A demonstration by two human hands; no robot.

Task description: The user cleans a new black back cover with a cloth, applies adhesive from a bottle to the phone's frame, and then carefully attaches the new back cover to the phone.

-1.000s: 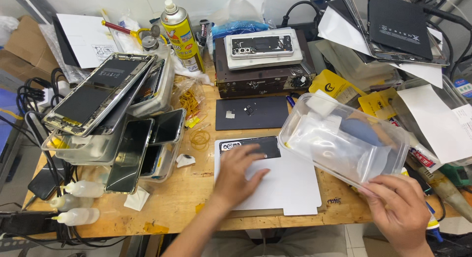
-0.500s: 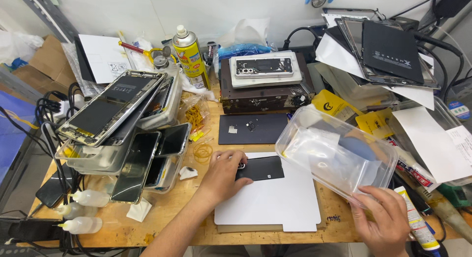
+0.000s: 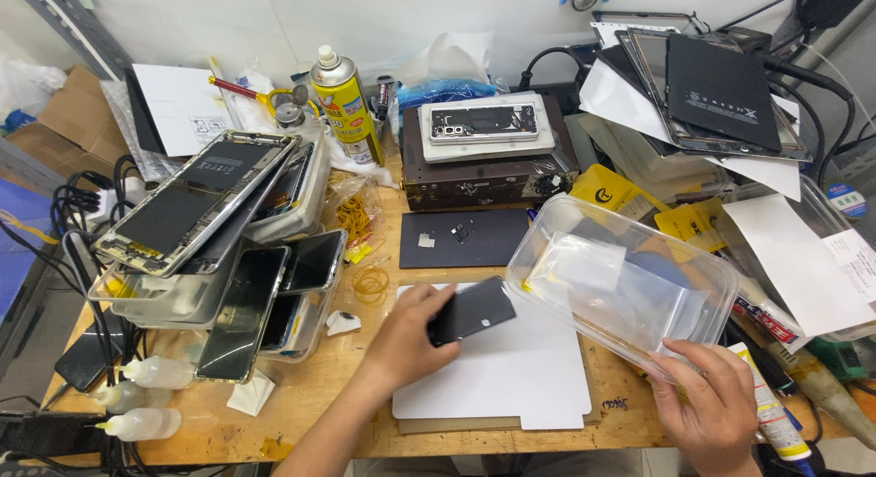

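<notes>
- A clear plastic container (image 3: 630, 285) lies tilted on the bench's right side, gripped at its near edge by the right hand (image 3: 707, 413).
- Yellow flat packets (image 3: 613, 190) sit behind it.
- A yellow spray can (image 3: 345, 103) stands upright at the back.
- Dark phone screens (image 3: 246, 308) are stacked left, possibly cracked.

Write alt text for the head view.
A person's left hand grips a black phone panel over a white sheet on a cluttered wooden bench, while the right hand holds a tilted clear plastic tub. Phones are stacked at left.
</notes>
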